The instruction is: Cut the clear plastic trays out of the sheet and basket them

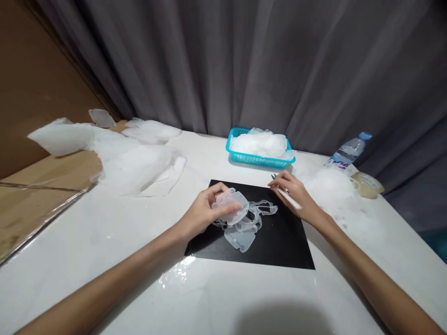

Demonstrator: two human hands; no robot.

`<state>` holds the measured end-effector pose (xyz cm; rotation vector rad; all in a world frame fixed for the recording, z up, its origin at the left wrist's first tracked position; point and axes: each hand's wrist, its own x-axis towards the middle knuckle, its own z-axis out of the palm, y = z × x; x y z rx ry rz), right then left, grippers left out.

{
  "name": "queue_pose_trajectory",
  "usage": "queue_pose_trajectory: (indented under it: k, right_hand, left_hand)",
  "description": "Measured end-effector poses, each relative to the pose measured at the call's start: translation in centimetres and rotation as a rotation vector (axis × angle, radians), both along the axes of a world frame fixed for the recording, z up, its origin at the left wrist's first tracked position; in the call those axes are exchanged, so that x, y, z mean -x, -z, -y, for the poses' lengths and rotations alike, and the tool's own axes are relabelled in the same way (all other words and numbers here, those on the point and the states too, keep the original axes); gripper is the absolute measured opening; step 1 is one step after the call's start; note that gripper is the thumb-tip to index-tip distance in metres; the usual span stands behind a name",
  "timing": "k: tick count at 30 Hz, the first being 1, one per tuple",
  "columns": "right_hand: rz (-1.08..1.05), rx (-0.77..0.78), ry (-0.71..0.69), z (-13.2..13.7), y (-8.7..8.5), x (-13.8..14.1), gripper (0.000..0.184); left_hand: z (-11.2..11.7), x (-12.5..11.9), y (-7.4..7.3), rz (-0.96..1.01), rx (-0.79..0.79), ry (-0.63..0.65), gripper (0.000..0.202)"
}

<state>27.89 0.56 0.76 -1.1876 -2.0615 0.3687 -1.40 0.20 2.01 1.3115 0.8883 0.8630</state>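
My left hand [209, 208] is closed on a translucent plastic piece [238, 215], squarish with rounded corners, its thumb pressed on the face. Below it, more thin clear plastic parts lie on a black mat [281, 249]: a similar squarish piece [240, 238] and a tangle of curved, frame-like strips [263, 208]. Over the mat's far right corner, my right hand [292, 191] is closed around a small white-handled tool [289, 198] with dark pointed tips. The fingers hide most of this tool, so its exact kind cannot be told.
Behind the mat stands a blue basket [260, 161] heaped with white, filmy material. White translucent bags [136, 160] lie at left beside a cardboard box [45, 186]. At right are a white fluffy pile [330, 188], a water bottle [351, 151] and a yellowish tub [368, 184].
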Motion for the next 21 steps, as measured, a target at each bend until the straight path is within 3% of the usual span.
queue_pose_trajectory:
  k: [3,6,10,12,13,15,17,21]
  right_hand:
    - [0.187,0.075,-0.095,0.3,1.4,-1.9,0.023]
    - [0.208,0.035,-0.082,1.2,0.3,-1.8,0.029]
    - [-0.02,0.002,-0.042,3.7,-1.4,2.5,0.019]
    - [-0.182,-0.052,-0.003,5.5,-1.3,5.2,0.004]
    - [-0.229,-0.052,0.003,6.5,-1.0,6.5,0.011]
    - [-0.264,0.023,0.004,8.1,-0.2,8.3,0.021]
    - [-0.254,0.149,0.052,8.9,0.5,9.3,0.016]
    - [-0.347,0.442,0.061,8.1,1.1,9.6,0.028]
  left_hand:
    - [0.0,0.0,0.3,0.037,-0.001,0.032,0.039]
    - [-0.1,0.0,0.7,0.004,-0.032,0.067,0.035]
    - [0.0,-0.1,0.8,-0.013,-0.055,0.052,0.031]
    - [0.2,-0.2,0.6,-0.012,-0.048,0.016,0.033]
    - [0.3,-0.2,0.4,-0.013,-0.041,-0.002,0.035]
    - [0.6,-0.3,-0.1,-0.026,-0.019,-0.029,0.037]
    - [0.9,-0.4,-0.5,-0.047,0.0,-0.041,0.038]
    - [1.0,-0.5,-0.4,-0.069,0.006,-0.046,0.038]
